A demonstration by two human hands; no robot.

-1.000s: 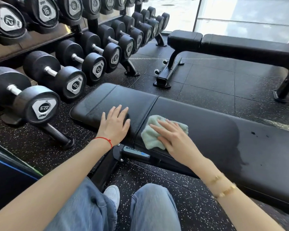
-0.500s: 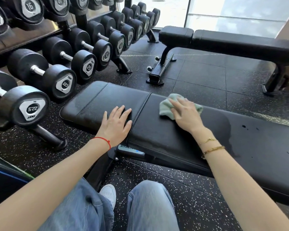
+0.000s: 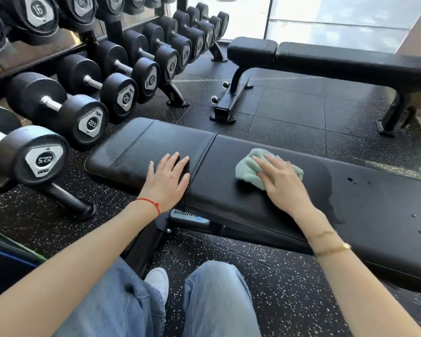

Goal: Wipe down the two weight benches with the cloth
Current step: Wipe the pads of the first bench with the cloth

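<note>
Nearest the camera are the person's jeans-clad knees and a white shoe (image 3: 158, 280) on the speckled rubber floor (image 3: 277, 283); both forearms reach forward from there onto the near bench (image 3: 374, 215), whose long axis runs left to right across the view; the left hand (image 3: 167, 181) lies flat with fingers straight and slightly spread on the short seat pad, just left of the seam where the two pads meet, holding nothing and seemingly bracing; the right hand (image 3: 281, 183) presses down with fingers extended on the pale green cloth (image 3: 247, 170), which is bunched beneath it on the long back pad, just right of that seam; the fingers do not appear to curl round the fabric, they pin it flat; to the right of the cloth a damp edge crosses the pad, and beyond it a few dark droplets sit on what looks like unwiped surface, so the stretch left to clean on this pad probably lies to the right, along the bench's length, and the right hand is the nearer one to it; farther off, the dumbbell rack (image 3: 90, 45) lines the left side; well apart across the floor stands the far bench (image 3: 350, 60), parallel to the first, and judging by the task it awaits its turn.
</note>
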